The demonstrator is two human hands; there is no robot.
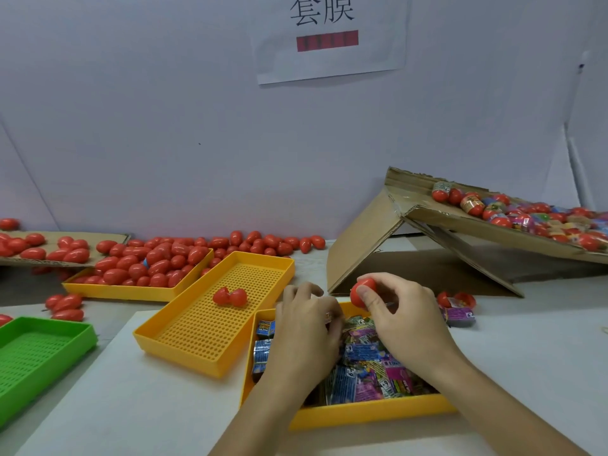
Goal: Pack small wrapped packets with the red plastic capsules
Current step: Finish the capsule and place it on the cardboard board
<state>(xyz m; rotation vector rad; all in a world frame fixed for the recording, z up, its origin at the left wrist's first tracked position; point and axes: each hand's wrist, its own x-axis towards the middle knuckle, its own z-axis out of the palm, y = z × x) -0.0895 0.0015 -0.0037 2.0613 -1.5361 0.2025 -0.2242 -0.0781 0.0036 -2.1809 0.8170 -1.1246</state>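
While right hand (pixel 399 319) pinches capsule (pixel 361 292), packets (pixel 365 352) fill yellow tray (pixel 368 414).

Even soft light, faint shadows, wide-angle edge bending, slight blur

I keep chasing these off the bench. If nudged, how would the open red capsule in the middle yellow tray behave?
The open capsule looks rounded and glossy, so it would likely rock or roll and feel slippery. It seems thin, light plastic. The yellow tray has raised walls that should stop it.
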